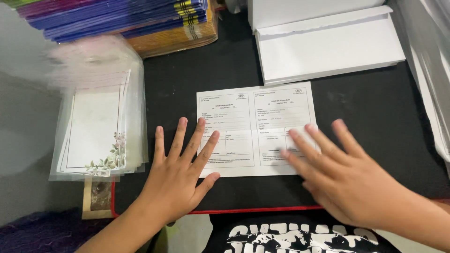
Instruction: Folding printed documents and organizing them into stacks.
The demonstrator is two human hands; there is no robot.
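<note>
At the left edge of the counter (187, 79) we see a pile of clear bags with flower cards (98, 126). Our left hand (180, 173) lies flat, fingers spread, holding nothing, pressing the paper form (255, 126). The form sits in the middle near the front edge, its long side running left to right. Our right hand (342, 173) lies flat on it too. White envelopes (328, 44) sit behind, with bare counter between.
</note>
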